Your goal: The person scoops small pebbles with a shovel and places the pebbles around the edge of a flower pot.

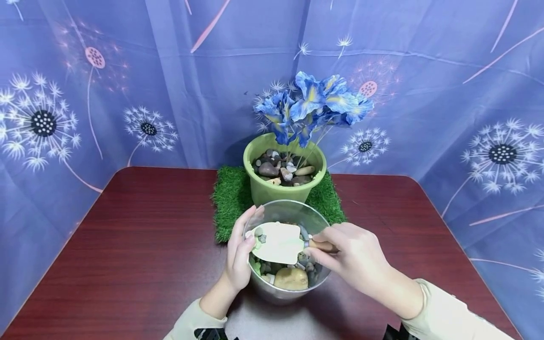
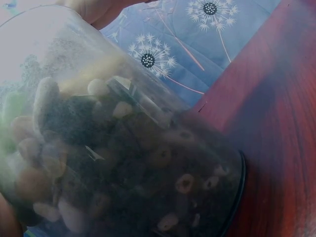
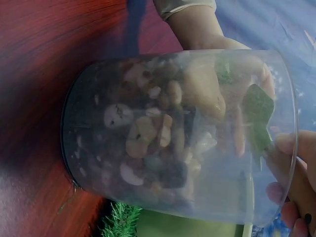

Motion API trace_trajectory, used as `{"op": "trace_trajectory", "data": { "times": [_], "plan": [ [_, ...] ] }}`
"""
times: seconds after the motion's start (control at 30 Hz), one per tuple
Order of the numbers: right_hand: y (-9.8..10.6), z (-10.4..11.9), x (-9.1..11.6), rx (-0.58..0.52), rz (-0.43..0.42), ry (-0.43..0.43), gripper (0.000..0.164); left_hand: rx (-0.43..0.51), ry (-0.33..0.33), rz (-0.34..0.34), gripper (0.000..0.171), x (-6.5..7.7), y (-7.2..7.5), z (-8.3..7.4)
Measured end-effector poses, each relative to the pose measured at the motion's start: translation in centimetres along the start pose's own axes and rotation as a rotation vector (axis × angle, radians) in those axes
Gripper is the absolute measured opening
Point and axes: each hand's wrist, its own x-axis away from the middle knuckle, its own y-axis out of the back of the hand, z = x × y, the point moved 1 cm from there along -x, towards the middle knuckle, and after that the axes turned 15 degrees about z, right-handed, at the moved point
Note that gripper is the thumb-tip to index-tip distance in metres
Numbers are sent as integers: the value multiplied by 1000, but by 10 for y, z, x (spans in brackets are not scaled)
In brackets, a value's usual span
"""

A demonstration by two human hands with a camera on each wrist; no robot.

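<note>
A clear plastic container filled partway with stones stands at the table's front middle. My left hand grips its left side, thumb over the rim and fingers outside. My right hand holds a small garden trowel by its wooden handle, from the right. The pale green blade lies across the container's mouth, with a few small stones near its tip. Below it, a large tan stone sits among smaller ones. Through the container wall in the right wrist view, the blade shows above the stones.
Right behind the container is a green flowerpot with stones and blue artificial irises. It stands on a square of artificial grass. The dark red wooden table extends to both sides, up to a blue dandelion-print cloth.
</note>
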Motion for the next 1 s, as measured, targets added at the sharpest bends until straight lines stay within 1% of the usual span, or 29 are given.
{"op": "trace_trajectory", "data": {
  "times": [0.07,0.17,0.33,0.47,0.7,0.77,0.93,1.0],
  "plan": [
    [-1,0,2,-15,-16,-15,34,-1,-11,3,52,0,0,0],
    [-3,0,4,-28,-51,-16,31,-6,-12,3,51,0,-1,-1],
    [-9,-2,6,6,-100,-6,32,-38,-8,4,52,0,-1,-2],
    [-11,-4,6,25,-120,-19,35,-74,-28,7,52,-1,0,-1],
    [-12,-5,5,19,-134,-41,34,-91,-37,5,51,-1,2,-1],
    [-12,-5,5,21,-138,-46,34,-83,-31,9,52,-1,1,-1],
    [-12,-5,6,24,-161,-47,34,-12,37,18,54,1,0,-2],
    [-12,-5,6,28,-177,-43,34,14,53,17,55,1,0,-3]
  ]
}}
